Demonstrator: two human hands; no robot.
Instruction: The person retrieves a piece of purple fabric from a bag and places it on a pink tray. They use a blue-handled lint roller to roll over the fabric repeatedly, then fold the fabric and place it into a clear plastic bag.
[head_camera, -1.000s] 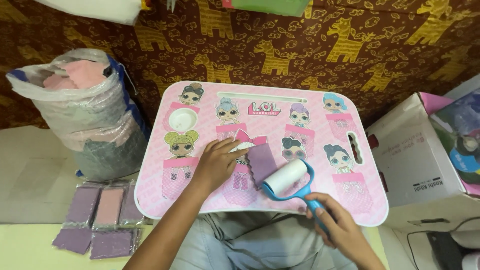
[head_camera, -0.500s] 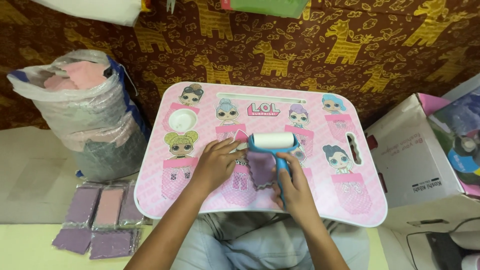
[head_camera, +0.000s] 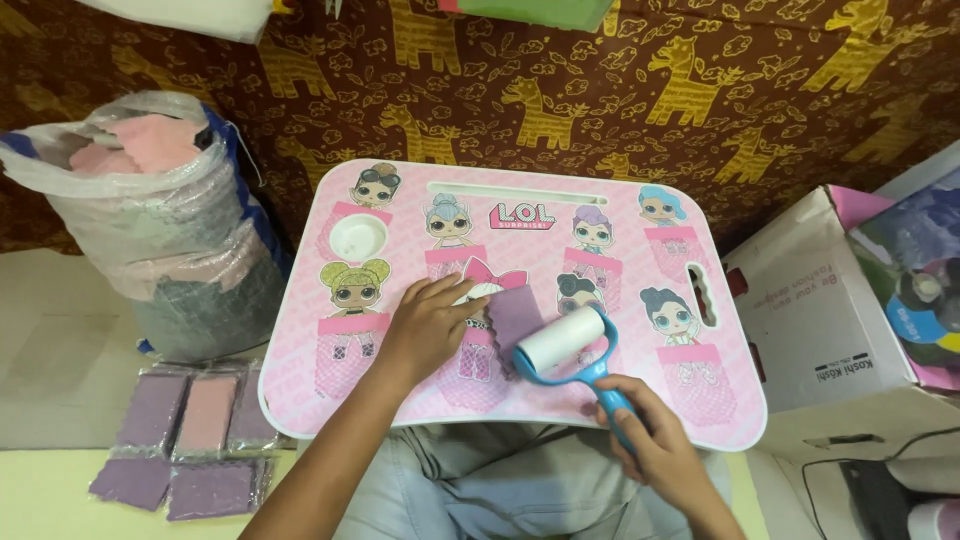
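While left hand pins cloth, roller (right hand) lies diagonally.

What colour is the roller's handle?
Blue handle, white roller; clearest in the head view, held by the right hand.

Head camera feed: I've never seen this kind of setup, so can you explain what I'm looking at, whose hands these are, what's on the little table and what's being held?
There is no machine here. The one picture comes from a camera worn on a person's head, looking down at their own two bare hands and lap. In front of them is a small pink table printed with cartoon dolls. The left hand presses flat on a purple cloth square lying on the table. The right hand grips the blue handle of a lint roller, whose white roll rests at the cloth's right edge. On the floor to the left stand a plastic bag full of pink and grey cloth and a few packets of purple and pink squares. A cardboard box sits on the right.
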